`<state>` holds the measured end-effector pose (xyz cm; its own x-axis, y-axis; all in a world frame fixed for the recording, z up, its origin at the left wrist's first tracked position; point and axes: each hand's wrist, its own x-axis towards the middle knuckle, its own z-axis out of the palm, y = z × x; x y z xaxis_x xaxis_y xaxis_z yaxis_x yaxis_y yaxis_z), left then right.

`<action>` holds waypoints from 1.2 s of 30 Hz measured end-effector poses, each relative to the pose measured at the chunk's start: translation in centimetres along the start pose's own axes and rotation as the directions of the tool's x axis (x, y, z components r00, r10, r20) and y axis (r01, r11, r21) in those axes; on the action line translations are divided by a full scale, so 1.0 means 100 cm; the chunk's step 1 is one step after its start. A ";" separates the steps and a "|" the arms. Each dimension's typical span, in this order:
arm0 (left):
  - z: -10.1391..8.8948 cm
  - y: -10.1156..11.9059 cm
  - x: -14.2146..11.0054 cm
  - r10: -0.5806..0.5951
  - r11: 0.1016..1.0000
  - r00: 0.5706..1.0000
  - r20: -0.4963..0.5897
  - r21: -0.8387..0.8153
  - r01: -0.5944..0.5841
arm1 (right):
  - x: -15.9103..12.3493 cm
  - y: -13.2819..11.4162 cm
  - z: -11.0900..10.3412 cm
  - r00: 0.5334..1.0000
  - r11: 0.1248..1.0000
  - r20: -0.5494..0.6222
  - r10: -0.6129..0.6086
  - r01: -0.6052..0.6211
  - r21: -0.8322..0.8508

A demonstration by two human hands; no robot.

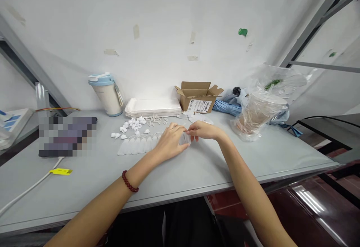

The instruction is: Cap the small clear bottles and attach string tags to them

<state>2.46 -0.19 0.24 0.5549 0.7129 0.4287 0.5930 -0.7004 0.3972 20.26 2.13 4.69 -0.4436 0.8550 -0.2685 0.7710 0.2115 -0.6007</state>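
On the grey table, a row of translucent white tag-like pieces (137,145) with thin strings lies side by side. My left hand (170,142) covers the right end of that row, thumb and fingers curved around a clear plastic piece (185,139). Just to its right, my right hand (204,130) bends down with its fingers pinched together at the edge of the same clear piece. Whatever sits between those right fingertips is too small to make out. Small white curled pieces (136,125) are scattered behind the row, beside a few loose strings (154,119).
At the back stand a cream cup with a blue lid (108,95), a stack of white packets (153,107) and an open cardboard box (198,98). A plastic-wrapped container (257,113) and blue cloth (227,107) lie right. A blurred-out device (67,136) with a white cable (30,189) is left.
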 end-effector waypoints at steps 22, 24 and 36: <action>0.007 -0.004 0.000 -0.036 0.999 0.998 0.045 0.026 0.035 | 0.012 0.007 0.008 1.000 1.000 0.002 0.006 -0.006 -0.002; 0.007 -0.004 0.000 -0.032 0.999 0.998 0.049 0.027 0.031 | 0.013 0.008 0.008 1.000 1.000 0.005 0.001 -0.001 0.001; 0.008 -0.007 -0.001 -0.007 0.998 1.000 0.024 0.067 0.005 | 0.016 0.015 0.006 1.000 1.000 -0.016 -0.002 0.001 -0.024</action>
<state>2.44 0.27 -0.75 0.5649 0.7183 0.4061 0.6336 -0.6929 0.3441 20.42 3.54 2.86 -0.4375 0.8623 -0.2551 0.7813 0.2240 -0.5826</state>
